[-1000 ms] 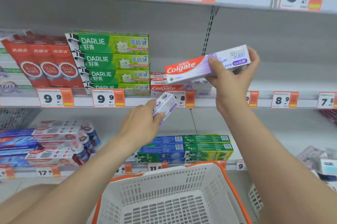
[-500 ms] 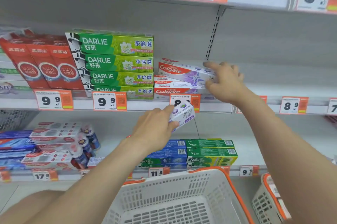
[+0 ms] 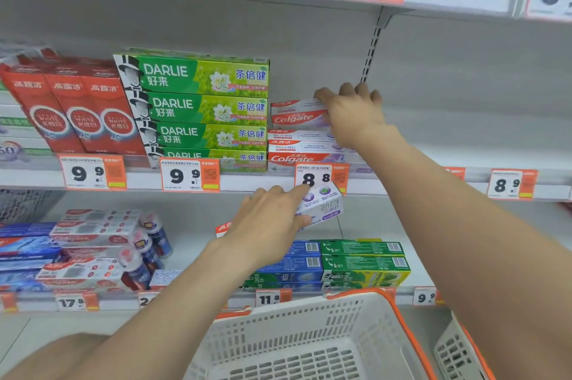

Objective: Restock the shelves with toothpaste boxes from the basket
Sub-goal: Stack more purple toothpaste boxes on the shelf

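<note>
A white and red Colgate toothpaste box (image 3: 294,115) lies on top of a short stack of the same boxes (image 3: 297,150) on the middle shelf (image 3: 418,186). My right hand (image 3: 351,115) grips this top box at its right end, fingers curled over it. Just below the shelf edge, my left hand (image 3: 269,224) holds a second Colgate box (image 3: 325,204) by its middle, purple end tilted up to the right. The white basket with an orange rim (image 3: 399,314) sits under my arms; the part of its inside that I can see holds nothing.
Green Darlie boxes (image 3: 201,107) are stacked directly left of the Colgate stack, with red boxes (image 3: 77,113) further left. To the right of my hand the middle shelf is bare. The lower shelf carries blue and green boxes (image 3: 362,265). A second basket (image 3: 455,351) shows at bottom right.
My right hand carried its Colgate box from the air down and left onto the stack and now holds it there. The left hand kept its box and rose slightly toward the shelf edge.
</note>
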The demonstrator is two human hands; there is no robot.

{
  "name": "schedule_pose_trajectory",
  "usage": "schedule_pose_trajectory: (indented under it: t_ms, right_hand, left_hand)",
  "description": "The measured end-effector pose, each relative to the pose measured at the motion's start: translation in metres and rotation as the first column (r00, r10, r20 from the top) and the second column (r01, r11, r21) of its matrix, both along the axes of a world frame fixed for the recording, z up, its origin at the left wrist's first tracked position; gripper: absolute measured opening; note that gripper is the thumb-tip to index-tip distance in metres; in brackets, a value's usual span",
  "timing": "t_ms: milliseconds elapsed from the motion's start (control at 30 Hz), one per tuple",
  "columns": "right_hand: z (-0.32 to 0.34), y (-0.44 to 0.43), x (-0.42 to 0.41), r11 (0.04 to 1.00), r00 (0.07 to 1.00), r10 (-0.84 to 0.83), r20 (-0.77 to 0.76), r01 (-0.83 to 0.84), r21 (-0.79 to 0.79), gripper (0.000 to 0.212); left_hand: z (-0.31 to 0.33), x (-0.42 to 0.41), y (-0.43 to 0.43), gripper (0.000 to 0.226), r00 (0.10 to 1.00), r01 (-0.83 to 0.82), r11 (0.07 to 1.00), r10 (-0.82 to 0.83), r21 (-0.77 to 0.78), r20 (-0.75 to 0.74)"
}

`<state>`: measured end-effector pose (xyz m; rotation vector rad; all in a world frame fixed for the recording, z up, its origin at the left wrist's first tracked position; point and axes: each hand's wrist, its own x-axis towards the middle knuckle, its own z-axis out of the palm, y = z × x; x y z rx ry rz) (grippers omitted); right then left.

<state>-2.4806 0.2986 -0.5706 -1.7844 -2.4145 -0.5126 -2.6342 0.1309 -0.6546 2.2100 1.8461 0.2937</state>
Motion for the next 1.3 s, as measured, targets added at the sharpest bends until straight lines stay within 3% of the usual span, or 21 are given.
schedule_pose_trajectory:
  t_ms: [100,200,300,400,467,500,567,667,767,867,1000,1133,1200,1300]
  right_hand:
    - [-0.011,0.015,-0.004,0.968,0.998,0.024,-0.057,-0.038,-0.248,0.056]
    - [-0.017,0.020,0.006,0.889,0.948,0.042,-0.316,-0.180,-0.421,0.050]
    - [-0.021,0.011,0.013,0.908,0.913,0.055,-0.404,-0.214,-0.360,0.053]
    - [-0.022,-0.018,0.016,0.956,0.867,0.196,-0.458,-0.273,-0.108,0.058]
    - [-0.027,-0.047,0.019,0.940,0.700,0.303,-0.647,-0.330,0.083,0.040]
    - [-0.029,-0.063,0.022,0.937,0.586,0.287,-0.757,-0.335,0.096,0.032]
    - [-0.034,-0.093,0.028,0.916,0.396,0.136,-0.908,-0.400,-0.038,0.024]
    - [-0.042,-0.120,0.044,0.840,0.363,0.060,-0.930,-0.521,-0.150,0.014]
    - [-0.033,-0.133,0.058,0.855,0.145,-0.009,-0.989,-0.512,-0.083,0.012]
    - [-0.027,-0.135,0.071,0.913,-0.019,-0.078,-0.997,-0.403,-0.064,0.013]
    - [-0.033,-0.127,0.083,0.908,-0.231,-0.157,-0.960,-0.416,-0.048,0.012]
    - [-0.036,-0.117,0.078,0.945,-0.437,-0.143,-0.888,-0.326,0.009,0.046]
    - [-0.037,-0.110,0.074,0.978,-0.372,-0.058,-0.926,-0.208,0.022,0.054]
    - [-0.041,-0.096,0.073,0.998,-0.038,0.052,-0.998,-0.036,0.053,0.039]
  left_hand:
    - [0.000,-0.004,0.002,0.057,1.000,0.002,1.000,-0.001,0.006,-0.010]
    - [0.002,-0.005,0.003,0.057,1.000,0.005,1.000,-0.005,0.020,-0.005]
    - [0.002,-0.004,0.006,0.053,0.997,-0.018,1.000,0.016,0.022,0.069]
    - [0.003,-0.005,0.008,0.042,0.952,-0.075,0.997,0.073,-0.004,0.296]
    - [0.005,-0.007,0.008,0.036,0.911,-0.072,0.997,0.062,0.010,0.407]
    - [0.007,-0.008,0.008,0.035,0.893,-0.064,0.998,0.045,0.028,0.447]
    - [0.013,-0.007,0.004,0.033,0.863,-0.039,0.997,0.002,0.064,0.505]
    - [0.024,-0.003,-0.005,0.019,0.821,-0.003,0.992,-0.070,0.127,0.567]
    - [0.031,-0.001,-0.016,0.029,0.821,-0.040,0.975,-0.094,0.221,0.563]
    - [0.036,-0.011,-0.024,0.031,0.864,-0.166,0.948,0.008,0.270,0.503]
    - [0.035,-0.024,-0.027,0.037,0.707,-0.262,0.962,0.137,0.077,0.694]
    - [0.033,-0.017,-0.014,0.047,0.622,-0.329,0.920,0.040,0.214,0.782]
    - [0.033,-0.009,-0.009,0.054,0.635,-0.362,0.883,-0.001,0.299,0.772]
    - [0.032,0.002,-0.003,0.057,0.684,-0.359,0.861,-0.021,0.362,0.729]
